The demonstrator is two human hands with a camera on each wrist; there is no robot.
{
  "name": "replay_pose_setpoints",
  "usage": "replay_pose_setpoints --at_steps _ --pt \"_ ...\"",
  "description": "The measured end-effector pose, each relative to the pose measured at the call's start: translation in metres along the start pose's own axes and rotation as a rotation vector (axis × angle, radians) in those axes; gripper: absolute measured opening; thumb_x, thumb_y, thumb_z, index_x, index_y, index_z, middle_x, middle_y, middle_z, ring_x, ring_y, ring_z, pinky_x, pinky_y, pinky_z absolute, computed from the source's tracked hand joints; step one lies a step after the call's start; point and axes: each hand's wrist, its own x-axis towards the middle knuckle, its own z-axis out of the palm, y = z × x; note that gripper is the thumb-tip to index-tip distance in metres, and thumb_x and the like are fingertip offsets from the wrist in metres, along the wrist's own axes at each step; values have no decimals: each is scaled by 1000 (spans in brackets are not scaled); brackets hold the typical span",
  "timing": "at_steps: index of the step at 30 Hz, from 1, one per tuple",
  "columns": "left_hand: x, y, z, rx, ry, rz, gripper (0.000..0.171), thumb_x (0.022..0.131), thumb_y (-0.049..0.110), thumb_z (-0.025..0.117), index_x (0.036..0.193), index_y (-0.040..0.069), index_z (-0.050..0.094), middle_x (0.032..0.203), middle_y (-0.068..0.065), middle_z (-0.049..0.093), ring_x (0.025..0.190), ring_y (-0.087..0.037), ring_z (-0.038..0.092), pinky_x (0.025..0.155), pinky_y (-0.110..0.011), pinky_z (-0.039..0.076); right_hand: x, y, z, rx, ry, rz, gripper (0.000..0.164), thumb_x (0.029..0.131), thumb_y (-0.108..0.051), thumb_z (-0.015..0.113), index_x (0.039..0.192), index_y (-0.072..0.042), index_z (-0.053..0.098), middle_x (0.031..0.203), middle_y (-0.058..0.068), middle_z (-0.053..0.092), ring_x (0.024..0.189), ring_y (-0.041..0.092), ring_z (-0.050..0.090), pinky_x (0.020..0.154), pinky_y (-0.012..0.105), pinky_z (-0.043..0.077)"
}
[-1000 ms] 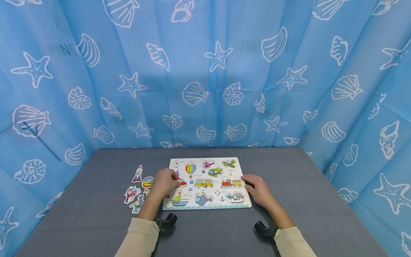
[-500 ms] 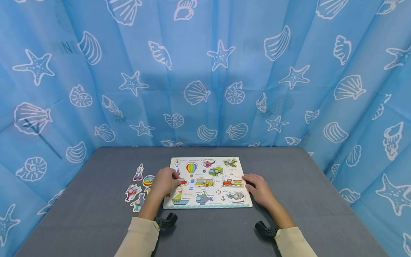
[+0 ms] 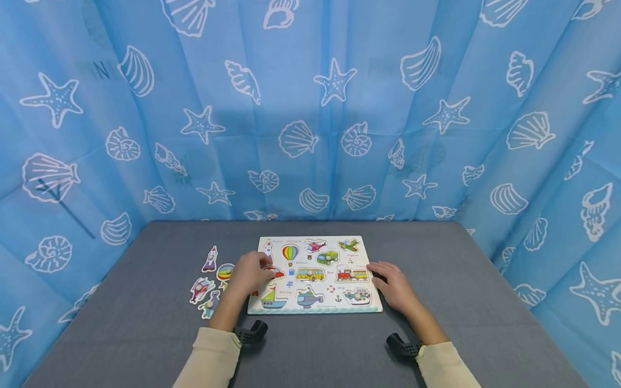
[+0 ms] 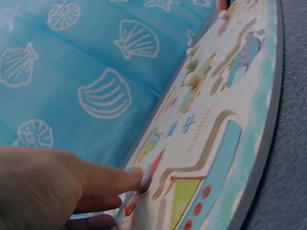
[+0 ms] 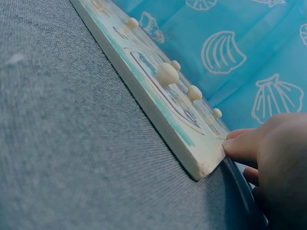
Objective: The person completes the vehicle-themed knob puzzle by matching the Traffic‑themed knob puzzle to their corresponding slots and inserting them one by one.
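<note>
A wooden knob puzzle board (image 3: 315,310) printed with vehicles lies on the grey table. At its left side my left hand (image 3: 248,274) pinches the small knob of a red car piece (image 3: 277,272) between thumb and fingers; in the left wrist view the car piece (image 4: 154,166) sits right at the board's surface, partly hidden by the fingertips. My right hand (image 3: 393,283) rests against the board's right edge with fingers extended; the right wrist view shows its thumb (image 5: 235,147) pressed to the edge near the corner. Knobbed bus (image 3: 310,275) and train pieces (image 3: 353,275) are on the board.
Several loose puzzle pieces lie left of the board, among them a rocket (image 3: 210,260), a striped balloon piece (image 3: 225,271) and a pink-and-white piece (image 3: 201,290). My left forearm partly covers the group. A blue shell-print curtain (image 3: 310,118) hangs behind the table.
The head view has shifted slightly, moving the whole scene a little up and right. Both hands keep nearly the same places at the car piece and at the board's right edge.
</note>
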Motion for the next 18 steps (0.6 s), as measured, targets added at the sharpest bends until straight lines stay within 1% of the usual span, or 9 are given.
replay_pose_setpoints --at_steps 4,9,14,18 --pt "1 -6 -6 -33 19 5 20 82 20 79 99 12 73 94 -3 61 84 -21 54 74 -39 47 0 0 0 -1 -4 4 35 92 0 60 127 4 61 133 25 54 131 45 38 105 59 28" --pt "2 -17 -19 -53 64 8 17 83 15 77 96 8 71 82 -3 57 74 -21 51 65 -37 43 0 -1 -1 -7 -5 -1 35 92 0 60 127 4 61 133 25 54 130 45 39 105 60 28" --pt "1 -33 -36 -69 80 -24 17 84 16 76 96 6 70 76 -3 55 66 -20 49 59 -35 40 0 -1 -1 -9 -3 3 36 92 0 60 128 4 60 134 24 54 131 44 39 105 59 28" --pt "0 -46 -45 -74 81 -78 19 85 19 75 97 5 70 77 -5 56 67 -22 50 57 -35 40 0 -1 0 -12 -1 1 35 92 0 60 127 4 61 133 24 54 130 44 39 104 60 29"
